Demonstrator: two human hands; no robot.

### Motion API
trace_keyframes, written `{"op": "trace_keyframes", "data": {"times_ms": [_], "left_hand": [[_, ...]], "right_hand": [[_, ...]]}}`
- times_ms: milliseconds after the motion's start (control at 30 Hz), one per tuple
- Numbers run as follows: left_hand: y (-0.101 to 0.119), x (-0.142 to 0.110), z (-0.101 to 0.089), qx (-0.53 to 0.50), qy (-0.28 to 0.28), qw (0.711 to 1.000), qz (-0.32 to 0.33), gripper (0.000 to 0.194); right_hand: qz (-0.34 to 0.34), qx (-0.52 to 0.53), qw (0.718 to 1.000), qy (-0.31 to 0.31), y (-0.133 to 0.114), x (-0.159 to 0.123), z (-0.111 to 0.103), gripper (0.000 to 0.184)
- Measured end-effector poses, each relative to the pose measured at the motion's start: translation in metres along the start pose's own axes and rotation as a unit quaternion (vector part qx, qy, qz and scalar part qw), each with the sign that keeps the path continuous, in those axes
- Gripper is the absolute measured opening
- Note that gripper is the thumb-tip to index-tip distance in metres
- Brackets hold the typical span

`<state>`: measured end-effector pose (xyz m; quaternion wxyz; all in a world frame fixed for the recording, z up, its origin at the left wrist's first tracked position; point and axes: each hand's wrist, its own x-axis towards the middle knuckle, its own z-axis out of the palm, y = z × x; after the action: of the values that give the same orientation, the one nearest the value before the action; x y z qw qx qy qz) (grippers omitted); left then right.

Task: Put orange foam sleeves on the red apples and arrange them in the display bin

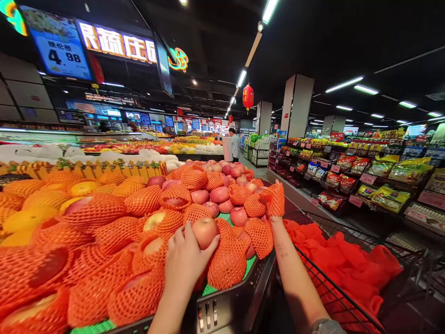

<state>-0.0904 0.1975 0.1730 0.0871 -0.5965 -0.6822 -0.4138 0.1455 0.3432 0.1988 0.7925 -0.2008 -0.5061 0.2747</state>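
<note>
My left hand (182, 257) is closed around a bare red apple (204, 233), thumb on its right and fingers on its left, just above the fruit display. An orange foam fruit net (274, 199) covers the fingers of my right hand (277, 223), which is raised at the display's right edge; the mesh partly hides how the fingers are bent. Close to that hand lies a netted apple (255, 205). Bare apples (219, 195) are heaped further back. Below and between my hands rests a larger netted fruit (227, 262).
Netted mangoes (93, 208) fill the left side. A black crate (225, 308) with green lining forms the front edge. On the right stands a wire cart (332, 290) piled with red-orange nets (342, 260). Packaged-goods shelves (358, 171) line the aisle, where a person (235, 144) stands far back.
</note>
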Motion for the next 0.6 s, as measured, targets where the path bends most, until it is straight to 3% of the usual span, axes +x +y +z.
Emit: {"op": "trace_keyframes", "data": {"times_ms": [133,233,300,333,400,500,600], "left_hand": [[0.012,-0.009,-0.006,0.023,0.049,0.998,0.021,0.098],[0.036,-0.019,-0.007,0.026,0.117,0.987,0.112,0.079],[0.056,-0.027,-0.002,0.03,0.092,0.973,0.21,0.062],[0.067,-0.031,0.004,0.03,0.053,0.964,0.257,0.058],[0.087,-0.038,0.018,0.034,-0.021,0.948,0.315,0.062],[0.106,-0.04,0.038,0.044,-0.044,0.94,0.335,0.049],[0.107,-0.03,0.036,0.039,-0.007,0.948,0.316,0.03]], "right_hand": [[0.005,0.064,0.997,0.031,-0.007,-0.008,-0.001,0.075],[0.012,0.086,0.995,0.041,-0.009,-0.011,-0.002,0.078],[0.015,0.093,0.995,0.041,-0.007,-0.012,-0.002,0.08],[0.015,0.096,0.994,0.041,-0.006,-0.013,-0.002,0.08],[0.016,0.101,0.994,0.039,-0.004,-0.015,-0.002,0.077],[0.015,0.104,0.994,0.038,-0.009,-0.018,-0.007,0.075],[0.009,0.098,0.995,0.031,-0.026,-0.021,-0.021,0.076]]}}
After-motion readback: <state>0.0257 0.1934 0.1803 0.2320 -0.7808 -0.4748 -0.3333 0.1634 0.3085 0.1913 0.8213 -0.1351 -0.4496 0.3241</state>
